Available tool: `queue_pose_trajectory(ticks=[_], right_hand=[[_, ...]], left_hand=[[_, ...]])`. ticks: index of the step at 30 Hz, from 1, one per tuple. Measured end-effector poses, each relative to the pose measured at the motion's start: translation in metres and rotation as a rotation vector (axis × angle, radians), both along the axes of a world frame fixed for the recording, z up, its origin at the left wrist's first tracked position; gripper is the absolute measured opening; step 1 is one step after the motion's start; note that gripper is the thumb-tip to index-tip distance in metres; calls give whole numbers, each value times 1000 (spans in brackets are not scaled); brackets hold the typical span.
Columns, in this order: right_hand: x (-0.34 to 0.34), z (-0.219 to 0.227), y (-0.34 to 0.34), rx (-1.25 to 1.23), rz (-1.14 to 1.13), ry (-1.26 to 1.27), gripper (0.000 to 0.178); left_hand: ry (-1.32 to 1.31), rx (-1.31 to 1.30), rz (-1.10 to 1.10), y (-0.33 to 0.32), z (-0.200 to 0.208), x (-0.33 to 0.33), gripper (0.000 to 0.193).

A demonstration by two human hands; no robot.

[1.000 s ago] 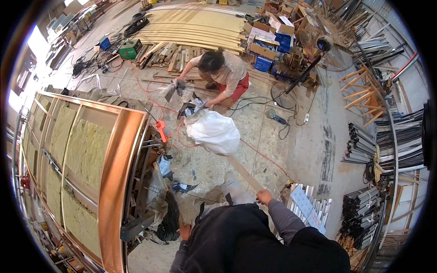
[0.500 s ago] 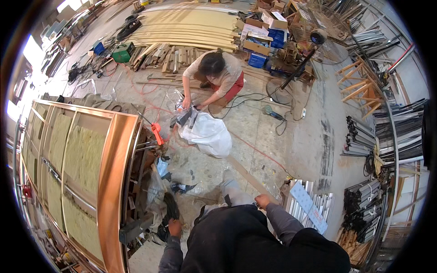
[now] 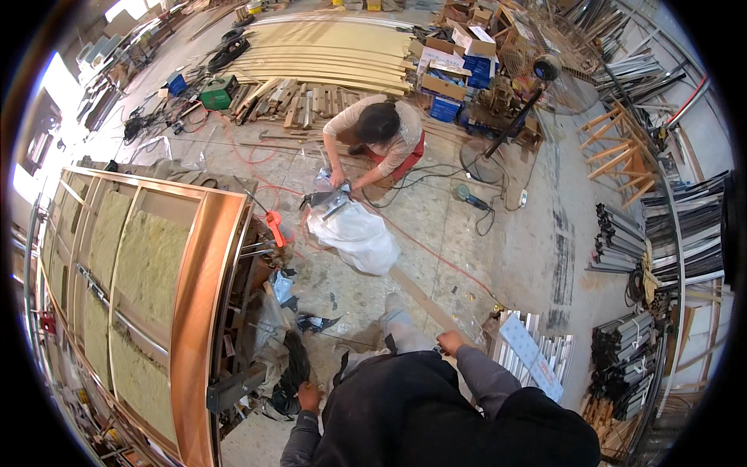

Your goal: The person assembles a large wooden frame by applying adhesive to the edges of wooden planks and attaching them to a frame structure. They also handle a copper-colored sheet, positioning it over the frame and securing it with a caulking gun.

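Note:
At the lower middle, my left hand (image 3: 309, 397) hangs low beside a bundle of black strands or film (image 3: 292, 366); its fingers are too small to make out. My right hand (image 3: 450, 343) is curled closed beside my leg, and whatever it may hold is hidden. Close to it, a long flat brown strip (image 3: 424, 300) runs along the floor toward a white plastic sack (image 3: 358, 237). Across from me a crouching person (image 3: 381, 132) has both hands on grey pieces (image 3: 334, 204) at the sack's far end.
A copper-edged panel frame (image 3: 198, 288) with yellowish insulation stands at left, an orange-handled tool (image 3: 276, 228) by its corner. Silver profiles (image 3: 556, 350) and a pale blue dotted strip (image 3: 531, 356) lie at right. A red cord (image 3: 443, 257) and a grinder (image 3: 471, 196) are on the floor.
My left hand has shifted slightly right and down, away from the black bundle. The crouching person's head and hands have moved right, and the grey pieces sit differently on the sack.

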State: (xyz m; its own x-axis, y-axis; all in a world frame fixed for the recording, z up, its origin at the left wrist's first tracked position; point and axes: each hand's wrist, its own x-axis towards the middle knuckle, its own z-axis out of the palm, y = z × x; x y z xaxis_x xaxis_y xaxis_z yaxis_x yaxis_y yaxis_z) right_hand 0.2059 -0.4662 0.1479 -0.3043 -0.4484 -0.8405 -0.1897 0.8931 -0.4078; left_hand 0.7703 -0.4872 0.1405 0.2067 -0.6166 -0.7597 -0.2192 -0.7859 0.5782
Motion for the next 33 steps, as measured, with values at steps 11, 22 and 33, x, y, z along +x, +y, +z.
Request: queue_pose_trajectory(ticks=[11,22,33], right_hand=[[71,95,-214,-318,356,-70,72],[-93,-42,-15,60,-179,-10,29],[-118,-33,0,170,-244,-270,21]], left_hand=[[-183,-47,-239,15,-79,29,52],[-531,-337,-817,5,-14,-17,42],[-190,-70,65,-43,68,-142,63]])
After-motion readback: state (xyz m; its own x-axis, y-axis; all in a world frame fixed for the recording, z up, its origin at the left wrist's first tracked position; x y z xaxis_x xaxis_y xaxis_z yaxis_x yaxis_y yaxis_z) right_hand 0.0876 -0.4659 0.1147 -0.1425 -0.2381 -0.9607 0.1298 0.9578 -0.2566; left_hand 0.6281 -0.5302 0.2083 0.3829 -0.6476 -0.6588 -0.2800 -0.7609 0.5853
